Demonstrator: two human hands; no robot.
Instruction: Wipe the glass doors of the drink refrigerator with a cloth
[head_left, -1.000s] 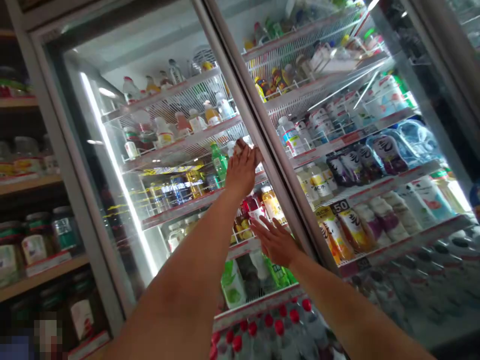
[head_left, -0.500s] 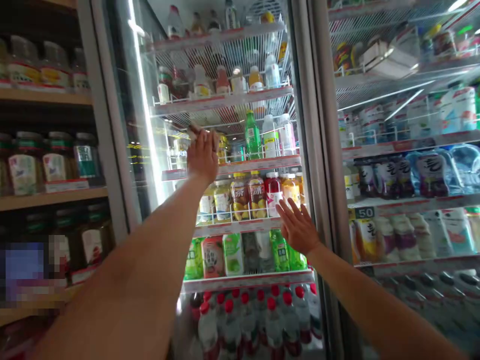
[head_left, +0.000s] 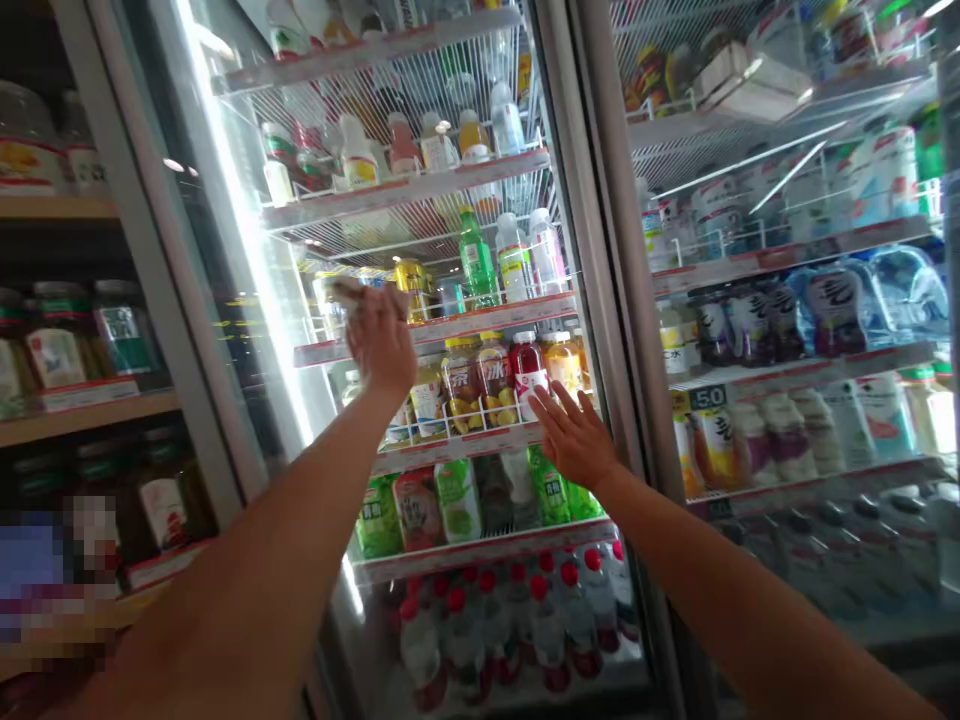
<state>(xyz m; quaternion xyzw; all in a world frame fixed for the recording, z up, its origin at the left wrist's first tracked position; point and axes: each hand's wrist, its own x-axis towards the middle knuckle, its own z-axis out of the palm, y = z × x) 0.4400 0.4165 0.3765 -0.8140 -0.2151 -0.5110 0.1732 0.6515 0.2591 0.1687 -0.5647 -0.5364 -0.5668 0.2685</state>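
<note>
My left hand [head_left: 384,342] is raised before the middle shelves of a glass-fronted drinks cooler [head_left: 559,150]. Its fingers are bent around a thin brownish cloth [head_left: 346,289], which is blurred and sticks out on the left. A yellow can [head_left: 409,276] stands on the shelf just behind that hand. Lower and to the right, my right hand [head_left: 579,440] is open, fingers stretched out flat toward the glass; whether it touches is hard to tell. Nearest to its fingertips is a dark red bottle [head_left: 528,362] with a white label.
A green bottle [head_left: 477,258] stands on the shelf above. Red-capped bottles [head_left: 546,620] fill the cooler's bottom. To the left are wooden shelves [head_left: 90,415] with jars; to the right, past a metal frame [head_left: 600,200], another cooler section holds drinks and a pale box [head_left: 750,85].
The view has tilted and shifted, so the shelves sit further left. My left hand with the cloth has moved slightly left and down across the cooler front; my right hand stays near the dark red bottle.
</note>
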